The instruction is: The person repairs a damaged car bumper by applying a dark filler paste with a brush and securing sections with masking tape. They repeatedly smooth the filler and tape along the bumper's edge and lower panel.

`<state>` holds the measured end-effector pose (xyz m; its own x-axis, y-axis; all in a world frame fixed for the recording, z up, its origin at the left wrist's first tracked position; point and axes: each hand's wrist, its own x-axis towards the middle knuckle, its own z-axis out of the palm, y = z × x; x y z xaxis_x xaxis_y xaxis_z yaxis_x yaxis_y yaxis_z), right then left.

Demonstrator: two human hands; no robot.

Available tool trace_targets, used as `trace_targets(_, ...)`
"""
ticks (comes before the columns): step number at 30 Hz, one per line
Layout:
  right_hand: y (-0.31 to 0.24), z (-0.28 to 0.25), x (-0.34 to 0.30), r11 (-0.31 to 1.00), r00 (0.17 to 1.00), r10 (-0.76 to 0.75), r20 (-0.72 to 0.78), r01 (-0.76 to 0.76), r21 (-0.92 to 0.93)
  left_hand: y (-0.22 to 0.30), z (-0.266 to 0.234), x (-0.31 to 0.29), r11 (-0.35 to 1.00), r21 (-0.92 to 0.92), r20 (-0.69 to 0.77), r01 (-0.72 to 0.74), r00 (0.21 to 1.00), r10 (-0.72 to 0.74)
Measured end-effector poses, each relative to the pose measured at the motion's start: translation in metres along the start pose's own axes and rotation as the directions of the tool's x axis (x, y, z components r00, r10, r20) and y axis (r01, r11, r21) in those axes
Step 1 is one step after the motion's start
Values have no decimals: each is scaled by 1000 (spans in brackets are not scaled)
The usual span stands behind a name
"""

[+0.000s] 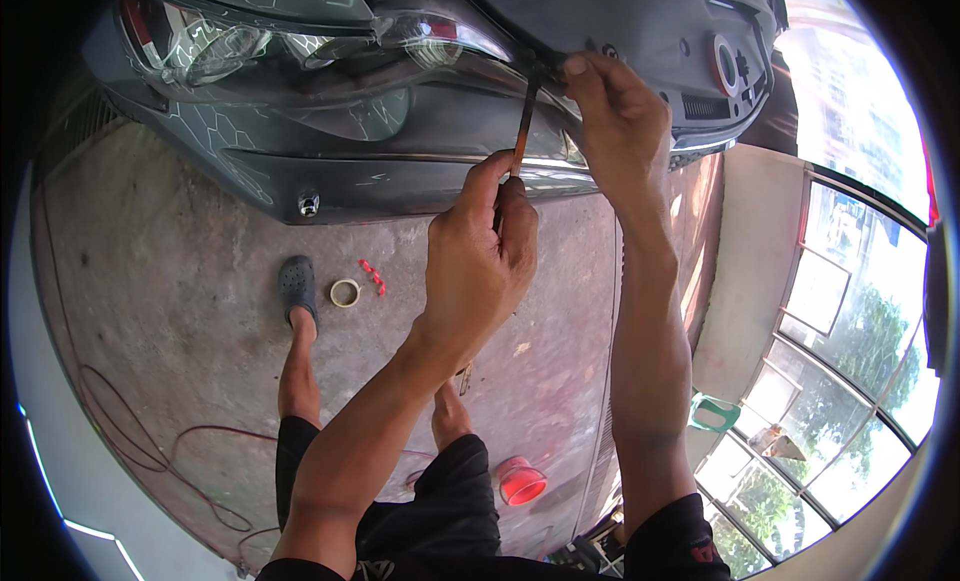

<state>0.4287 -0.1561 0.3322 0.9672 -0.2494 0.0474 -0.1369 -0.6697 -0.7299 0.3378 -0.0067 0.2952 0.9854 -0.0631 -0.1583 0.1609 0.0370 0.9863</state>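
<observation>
My left hand point(482, 236) grips a slim stick-like tool point(524, 126), brown at the lower end and dark toward its top, which looks like a small brush. Its dark tip reaches up to a small black piece point(550, 65) near the upper edge of a grey car bumper point(330, 146). Fingers bent and closed, my right hand point(622, 116) pinches at that black piece; whether it is loose or fixed to the car I cannot tell. Left of both hands are the clear headlight point(215, 53) and glossy bodywork.
On the concrete floor point(200, 311) lie a tape roll point(344, 293), a red-and-white strip point(373, 278) and a reddish hose point(130, 461). A red bucket point(521, 481) stands near my legs. Windows point(850, 321) line the right wall, with a green object point(713, 413) beside them.
</observation>
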Motion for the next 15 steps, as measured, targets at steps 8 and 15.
trace_targets(8, 6, -1, -1, 995, 997, -75, -3, 75, 70, -11, 20, 7, 997, -6, -48, -81, 996, 80)
trace_targets(15, 14, 0, 1, 984, 989, -150, -1, 150, 102, -5, 30, 10, 993, 77, -117, -94, 988, 102)
